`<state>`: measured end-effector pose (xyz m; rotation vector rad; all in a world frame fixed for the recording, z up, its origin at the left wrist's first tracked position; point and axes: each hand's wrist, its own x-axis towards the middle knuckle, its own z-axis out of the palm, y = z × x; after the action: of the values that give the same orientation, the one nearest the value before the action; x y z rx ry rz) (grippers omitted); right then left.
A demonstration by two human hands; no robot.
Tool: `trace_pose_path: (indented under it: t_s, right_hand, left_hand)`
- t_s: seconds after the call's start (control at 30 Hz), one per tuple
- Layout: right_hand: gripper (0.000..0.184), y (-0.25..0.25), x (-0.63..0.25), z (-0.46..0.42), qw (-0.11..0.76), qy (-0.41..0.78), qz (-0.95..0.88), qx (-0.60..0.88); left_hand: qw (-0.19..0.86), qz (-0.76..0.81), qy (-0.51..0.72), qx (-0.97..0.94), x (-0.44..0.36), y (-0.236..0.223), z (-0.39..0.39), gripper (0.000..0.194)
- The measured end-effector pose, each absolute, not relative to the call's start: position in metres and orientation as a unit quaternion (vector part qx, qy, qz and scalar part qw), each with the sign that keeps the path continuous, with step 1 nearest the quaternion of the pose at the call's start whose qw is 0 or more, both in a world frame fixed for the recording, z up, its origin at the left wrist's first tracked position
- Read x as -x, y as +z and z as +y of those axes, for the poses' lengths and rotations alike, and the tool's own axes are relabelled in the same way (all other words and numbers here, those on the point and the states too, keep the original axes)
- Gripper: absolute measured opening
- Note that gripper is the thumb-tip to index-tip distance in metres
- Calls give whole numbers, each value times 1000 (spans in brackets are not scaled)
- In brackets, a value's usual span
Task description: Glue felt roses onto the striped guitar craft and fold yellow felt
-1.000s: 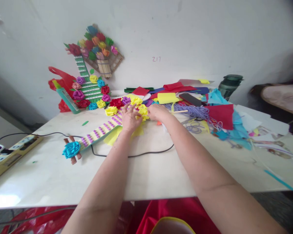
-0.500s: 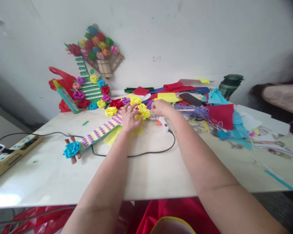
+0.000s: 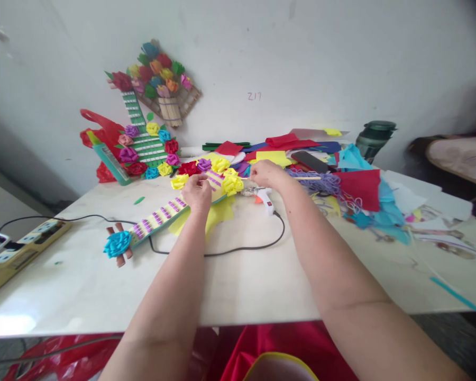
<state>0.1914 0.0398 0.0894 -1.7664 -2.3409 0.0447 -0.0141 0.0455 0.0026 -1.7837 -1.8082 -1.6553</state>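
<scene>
A guitar-shaped craft [image 3: 167, 212] lies slantwise on the table, its pale yellow face striped with purple and its rim decked with paper flowers. My left hand [image 3: 199, 194] is over the upper part of it, beside a yellow paper flower [image 3: 179, 182]. Its fingers are curled together, and whatever lies between them is hidden. To the right, my right hand [image 3: 266, 173] is closed around a thin wooden stick [image 3: 307, 178] that sticks out on both sides of the fist. Another yellow flower [image 3: 232, 182] sits between the hands. Below my right hand lies a white glue gun [image 3: 266, 202].
The glue gun's black cord [image 3: 246, 248] crosses the table toward a power strip [image 3: 27, 254]. A green flowered guitar [image 3: 148, 145] and a glue bottle [image 3: 111, 161] stand at the back left. Purple yarn [image 3: 313, 182], coloured sheets and a dark phone [image 3: 311, 161] lie at the right.
My left hand has shifted left along the guitar, its spread fingers now drawn together. The right hand and stick have moved slightly right.
</scene>
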Motion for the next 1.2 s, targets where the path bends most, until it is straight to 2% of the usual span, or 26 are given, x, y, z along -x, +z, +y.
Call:
trace_pose_path:
  t_s: [0.13, 0.3, 0.7, 1.2]
  right_hand:
    - [17, 89, -193, 42, 101, 28, -797, 595]
    - [18, 90, -195, 41, 85, 49, -805, 586]
    - [10, 95, -194, 33, 53, 109, -805, 580]
    - [16, 91, -186, 34, 32, 95, -797, 595]
  left_hand:
    - [-27, -648, -591, 479, 12, 3, 46, 29]
    - [-59, -657, -595, 459, 8, 6, 44, 26]
    - [-66, -680, -574, 451, 4, 8, 38, 23]
    - [-54, -660, -570, 486, 7, 8, 38, 31]
